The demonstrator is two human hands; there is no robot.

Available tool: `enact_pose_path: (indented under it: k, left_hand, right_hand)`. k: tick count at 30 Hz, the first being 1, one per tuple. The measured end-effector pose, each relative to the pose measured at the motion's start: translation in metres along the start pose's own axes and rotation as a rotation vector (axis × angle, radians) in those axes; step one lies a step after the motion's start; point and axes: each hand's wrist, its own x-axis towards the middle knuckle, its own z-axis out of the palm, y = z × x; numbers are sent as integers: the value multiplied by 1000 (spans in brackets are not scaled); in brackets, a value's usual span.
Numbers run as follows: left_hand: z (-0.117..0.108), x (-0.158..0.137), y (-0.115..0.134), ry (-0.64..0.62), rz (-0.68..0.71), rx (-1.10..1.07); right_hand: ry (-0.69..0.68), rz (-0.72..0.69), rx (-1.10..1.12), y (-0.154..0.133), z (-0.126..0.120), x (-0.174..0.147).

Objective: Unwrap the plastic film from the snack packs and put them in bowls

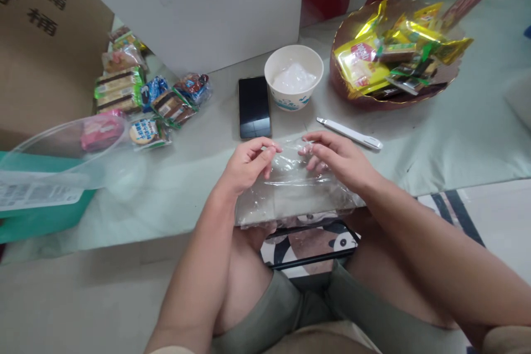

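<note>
On far L, cardboard box (50, 66): brown, dark printed characters.
Clear plastic tub (41, 191): tilted, w/ white label, over green item (68, 224).
Snack pkts (118, 91): loose pile on table (174, 171), btwn tub & phone.
Left hand (244, 166): ours; thumb & fingertips pinch edge of clear plastic film, just below phone.
Phone (254, 108): flat, screen dark, upright to us.
Clear plastic film (298, 192): crinkled, btwn our hands at table's front edge.
Paper bowl (292, 100): just beside phone, can't tell if touching; shiny white stuff inside.
Right hand (340, 157): ours; fingers bent at film's other side; we can't tell if they grip it.
White cutter (349, 134): lies slantwise, just beyond R hand.
Gold-rimmed bowl (341, 82): far R, heaped w/ yellow & green wrapped snacks.
</note>
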Motion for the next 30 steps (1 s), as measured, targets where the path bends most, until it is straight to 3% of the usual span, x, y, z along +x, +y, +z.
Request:
enact_pose_path:
  k: [4,6,16,24,27,30]
  left_hand:
    - [7,1,-1,-40,-3,41]
    - [9,1,-1,-9,0,80]
    - [7,3,-1,53,-52,168]
    - [-23,-6,5,-178,-245,-4]
    - [-30,-8,6,-101,-223,-32]
    - [-31,-5,5,108,-139,-116]
  right_hand:
    - [-158,-27,-29,4,0,-1]
    - [-150,-31,-93,5,1,-1]
    - [167,-94,-112,-4,2,1]
    - [485,-177,24,4,-21,11]
    - [517,-212,86,6,-28,14]
    - [478,-219,139,4,-30,12]
